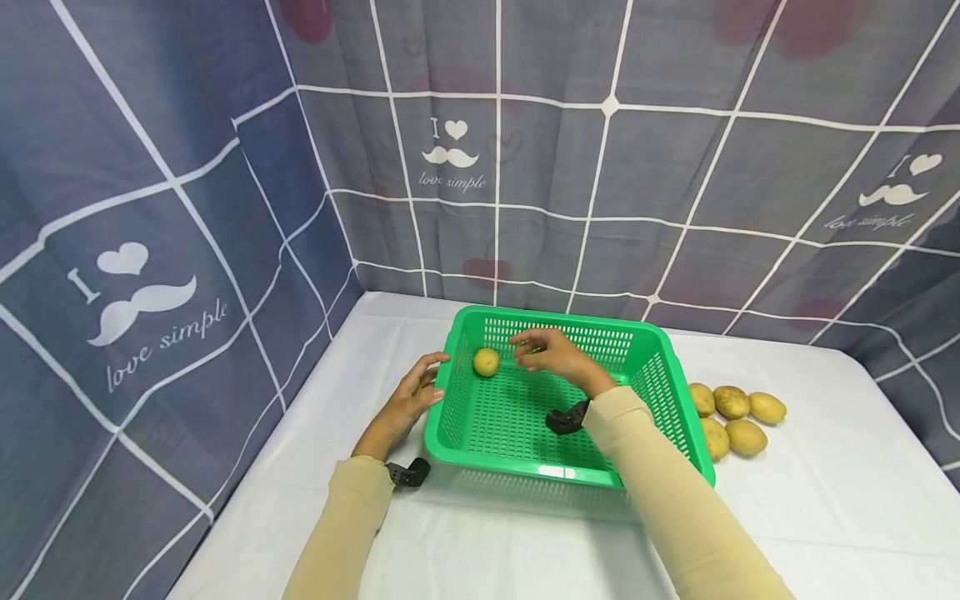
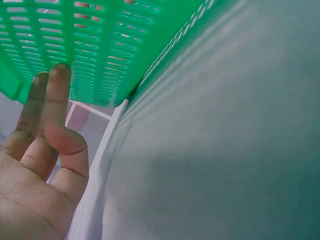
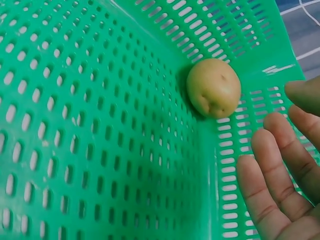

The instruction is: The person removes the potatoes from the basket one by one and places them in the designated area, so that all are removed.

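A green perforated plastic basket (image 1: 555, 473) stands on the white cloth. Inside it, a single potato (image 1: 486, 362) lies in the far left corner; the right wrist view shows the same potato (image 3: 214, 88) against the basket walls. My right hand (image 1: 553, 354) hovers over the basket's inside, to the right of that potato, with loosely bent fingers and nothing between them. Beside the basket's left wall is my left hand (image 1: 408, 404), its fingertips at the rim. In the left wrist view, the fingers (image 2: 59, 90) extend to the outer side of the slotted wall.
Several potatoes (image 1: 731, 402) lie on the white tablecloth (image 1: 840, 492) just right of the basket. A grey-blue curtain (image 1: 555, 167) with white lines hangs behind, and another stretch runs along the left side.
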The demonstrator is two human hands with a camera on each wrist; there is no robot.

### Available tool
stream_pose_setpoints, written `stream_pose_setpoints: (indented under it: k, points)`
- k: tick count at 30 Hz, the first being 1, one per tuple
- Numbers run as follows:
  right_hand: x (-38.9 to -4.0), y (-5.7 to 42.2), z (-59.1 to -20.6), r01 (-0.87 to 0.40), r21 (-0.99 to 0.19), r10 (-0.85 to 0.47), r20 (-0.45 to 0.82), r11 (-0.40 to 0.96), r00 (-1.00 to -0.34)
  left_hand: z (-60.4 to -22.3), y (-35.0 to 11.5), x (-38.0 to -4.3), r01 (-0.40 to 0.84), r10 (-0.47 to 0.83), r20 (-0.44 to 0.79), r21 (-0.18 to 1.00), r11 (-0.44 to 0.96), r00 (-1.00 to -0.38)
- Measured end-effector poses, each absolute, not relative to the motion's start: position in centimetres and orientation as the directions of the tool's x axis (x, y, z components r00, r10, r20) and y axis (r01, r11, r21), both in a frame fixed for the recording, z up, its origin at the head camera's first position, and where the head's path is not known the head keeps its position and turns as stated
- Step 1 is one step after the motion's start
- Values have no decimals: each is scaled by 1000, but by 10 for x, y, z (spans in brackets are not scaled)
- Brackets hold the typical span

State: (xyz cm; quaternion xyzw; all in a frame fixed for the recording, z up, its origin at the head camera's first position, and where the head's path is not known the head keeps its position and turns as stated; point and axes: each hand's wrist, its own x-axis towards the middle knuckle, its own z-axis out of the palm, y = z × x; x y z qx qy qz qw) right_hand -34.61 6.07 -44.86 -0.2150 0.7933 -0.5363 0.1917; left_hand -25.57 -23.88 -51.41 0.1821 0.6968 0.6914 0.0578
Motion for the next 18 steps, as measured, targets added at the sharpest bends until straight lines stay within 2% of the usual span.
stream_pose_setpoints:
  k: [18]
  points:
    - [-347, 35, -457, -81, -920, -495, -131, 384, -859, -515, -239, -257, 175, 336, 166, 985, -5, -927]
